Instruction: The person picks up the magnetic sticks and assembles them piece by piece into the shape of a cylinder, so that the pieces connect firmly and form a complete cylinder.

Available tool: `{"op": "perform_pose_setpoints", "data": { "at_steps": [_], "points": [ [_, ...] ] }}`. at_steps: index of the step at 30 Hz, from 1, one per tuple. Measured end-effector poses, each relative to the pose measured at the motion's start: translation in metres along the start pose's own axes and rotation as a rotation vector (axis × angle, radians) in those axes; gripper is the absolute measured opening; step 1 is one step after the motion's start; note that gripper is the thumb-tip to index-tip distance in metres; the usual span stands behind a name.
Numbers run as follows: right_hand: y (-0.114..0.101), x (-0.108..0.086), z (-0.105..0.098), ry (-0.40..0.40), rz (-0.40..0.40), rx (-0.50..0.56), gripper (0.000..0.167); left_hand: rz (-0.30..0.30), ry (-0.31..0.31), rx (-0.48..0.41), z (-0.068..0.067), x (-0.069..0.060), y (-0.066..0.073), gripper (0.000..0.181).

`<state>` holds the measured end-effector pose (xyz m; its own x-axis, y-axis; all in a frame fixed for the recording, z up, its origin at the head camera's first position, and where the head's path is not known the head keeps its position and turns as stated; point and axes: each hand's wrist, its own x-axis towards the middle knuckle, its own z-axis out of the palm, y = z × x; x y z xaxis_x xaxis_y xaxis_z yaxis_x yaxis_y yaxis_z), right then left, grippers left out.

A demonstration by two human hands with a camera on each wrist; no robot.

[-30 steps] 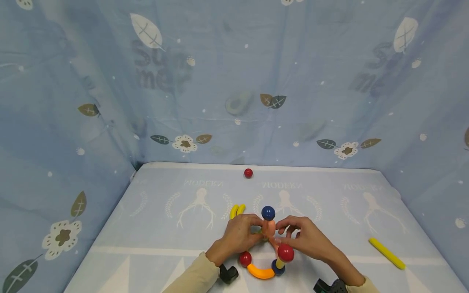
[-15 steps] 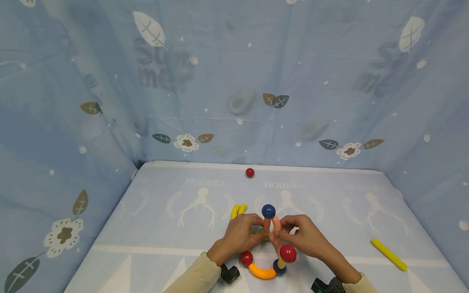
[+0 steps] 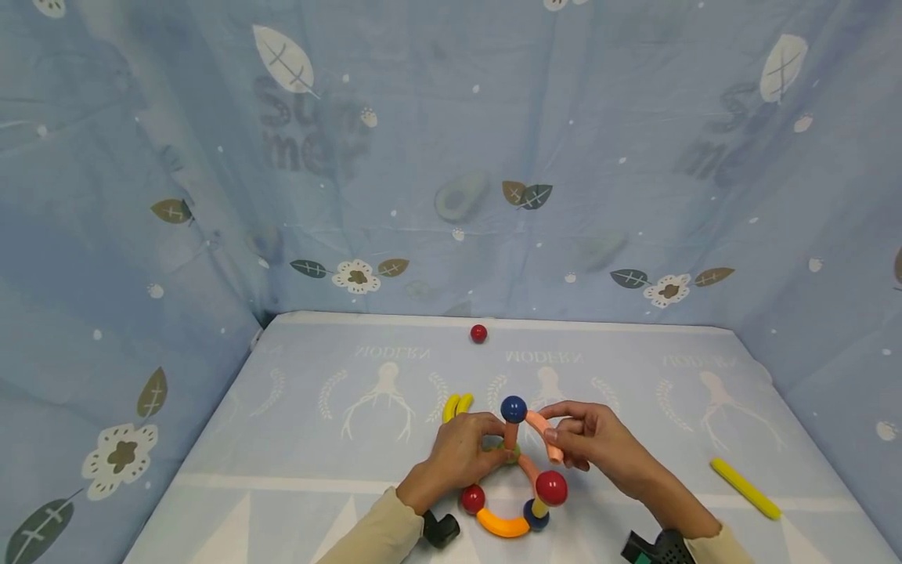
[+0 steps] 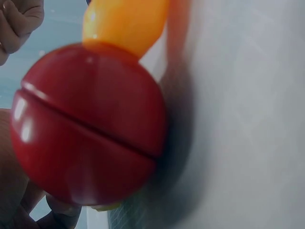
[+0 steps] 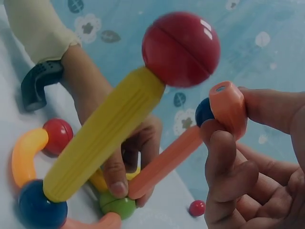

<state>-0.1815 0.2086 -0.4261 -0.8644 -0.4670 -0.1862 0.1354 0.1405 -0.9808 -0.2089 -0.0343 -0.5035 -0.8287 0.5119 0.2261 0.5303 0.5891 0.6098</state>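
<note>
Salmon curved stick (image 3: 546, 439) in the right hand (image 3: 599, 442), raised above the table (image 3: 282, 446), about midway between the table's left and right edges and well in from the far one. Long axis slants: upper end at the upper blue ball (image 3: 514, 409), lower end down towards the near right corner. That lower end is free; its end face shows in the right wrist view. Right thumb and finger pinch the stick, other fingers bent in towards the palm.

Left hand (image 3: 460, 448): thumb and fingers pinch the green ball (image 5: 117, 205), thumb also against the foot of the salmon straight stick (image 5: 167, 161). Straight stick stands near upright between green ball and upper blue ball.

Rest of the assembly forms a ring towards the near side: red ring ball (image 3: 473, 499), orange curved stick (image 3: 503, 524) bowed to the near edge, lower blue ball (image 3: 535, 517). From the latter a yellow post (image 5: 105, 136) rises to a red top ball (image 3: 552, 488).

Loose: red ball (image 3: 478, 334) close to the far edge; paired yellow curved sticks (image 3: 456, 406) just beyond the left hand, pointing to the far edge; yellow straight stick (image 3: 745, 488) near the right edge, slanting far left to near right.
</note>
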Motion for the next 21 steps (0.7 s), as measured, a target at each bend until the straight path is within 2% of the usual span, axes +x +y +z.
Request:
{"op": "perform_pose_setpoints", "data": {
  "at_steps": [6,12,21],
  "points": [
    [-0.002,-0.006,0.004,0.024,-0.007,-0.047,0.048,0.003,-0.005,0.002,0.001,0.000,0.000,0.020],
    [-0.002,-0.010,0.004,0.046,-0.010,-0.088,0.048,0.036,0.015,0.020,0.001,-0.001,0.000,0.022],
    [0.001,-0.015,0.006,0.021,0.033,-0.043,0.052,0.049,0.027,0.037,0.001,-0.001,0.001,0.019]
  ]
}}
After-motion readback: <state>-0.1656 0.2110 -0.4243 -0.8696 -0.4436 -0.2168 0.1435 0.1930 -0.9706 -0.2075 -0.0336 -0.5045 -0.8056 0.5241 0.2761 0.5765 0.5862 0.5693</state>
